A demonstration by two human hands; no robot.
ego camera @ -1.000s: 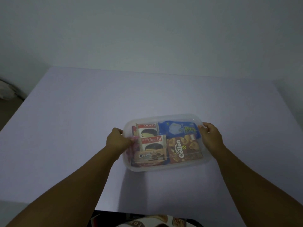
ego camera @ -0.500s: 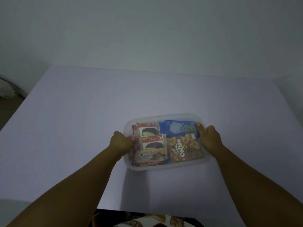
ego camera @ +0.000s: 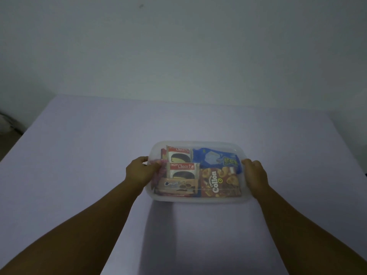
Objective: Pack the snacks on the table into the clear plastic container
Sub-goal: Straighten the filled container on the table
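Just below the frame's centre, the clear plastic container [ego camera: 196, 200] sat on the table [ego camera: 79, 155], packed with snacks: two Choco Pie packs [ego camera: 181, 164], a blue packet [ego camera: 216, 158] and a Collon box [ego camera: 219, 181]. The left hand [ego camera: 140, 172] gripped its left wall, the right hand [ego camera: 255, 175] its right wall. Thin, smooth walls likely flex and slip; the load seemed light, so holding both short ends under the rim looked best.

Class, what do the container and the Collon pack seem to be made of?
Container: likely translucent, frosted plastic; the snacks show hazily through its walls.
Collon pack: printed with a slight sheen; box or pouch, card or film, cannot be told.
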